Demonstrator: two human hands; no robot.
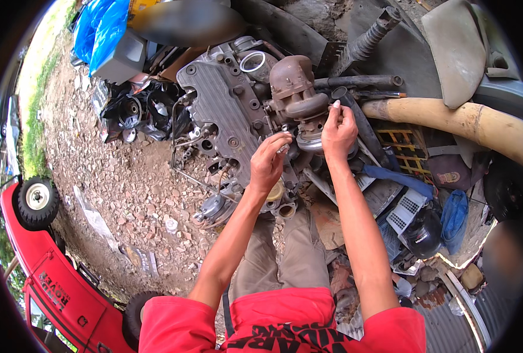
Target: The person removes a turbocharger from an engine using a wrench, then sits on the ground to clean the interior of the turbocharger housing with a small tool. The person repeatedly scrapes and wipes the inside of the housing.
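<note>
An engine (226, 112) with a ribbed cover stands in front of me, a rusty brown turbocharger (291, 88) at its right side. My left hand (267, 162) is closed, fingertips pinched on a small shiny metal piece at the turbocharger's lower left. My right hand (339, 132) has curled fingers and a raised thumb at the turbocharger's right side; what it holds, if anything, is too small or hidden to name. A round metal flange (309, 141) sits between my hands.
A red vehicle (61, 288) stands at lower left on stony ground. Bamboo (461, 123), black pipes (361, 81), blue cloth (454, 220) and a plastic crate (407, 209) lie to the right. Blue plastic (96, 35) and black bags (138, 112) are at upper left.
</note>
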